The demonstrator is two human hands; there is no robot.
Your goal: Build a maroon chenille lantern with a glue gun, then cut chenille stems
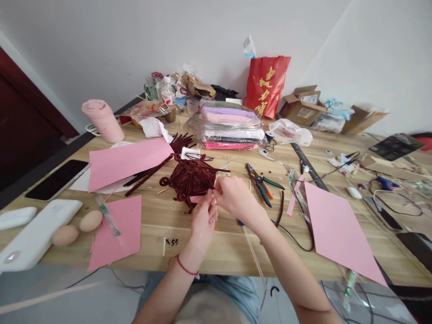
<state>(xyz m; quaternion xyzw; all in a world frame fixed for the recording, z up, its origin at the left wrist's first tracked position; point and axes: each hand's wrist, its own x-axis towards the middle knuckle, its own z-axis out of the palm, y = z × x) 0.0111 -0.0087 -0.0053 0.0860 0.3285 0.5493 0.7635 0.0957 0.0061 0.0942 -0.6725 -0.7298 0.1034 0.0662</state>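
A dark brown umbrella-like piece (pixel 191 176) made of fuzzy pipe cleaners, with curled ends, lies on the table in front of me. My left hand (pixel 203 216) is closed in a pinch at its lower right edge. A small piece of pink paper (pixel 195 199) shows at the left fingertips. My right hand (pixel 234 194) is curled with its fingers pressed together, meeting the left fingertips at the same edge. What the right fingers grip is hidden. Loose brown pipe cleaners (pixel 148 175) lie behind and left of the piece.
Pliers (pixel 259 183) lie right of my hands. Pink sheets (pixel 340 227) lie at both sides. At left are a phone (pixel 57 179), a white power bank (pixel 40 234) and two eggs (pixel 91 221). Behind stand wrapped coloured packs (pixel 231 128) and a red bag (pixel 268 85).
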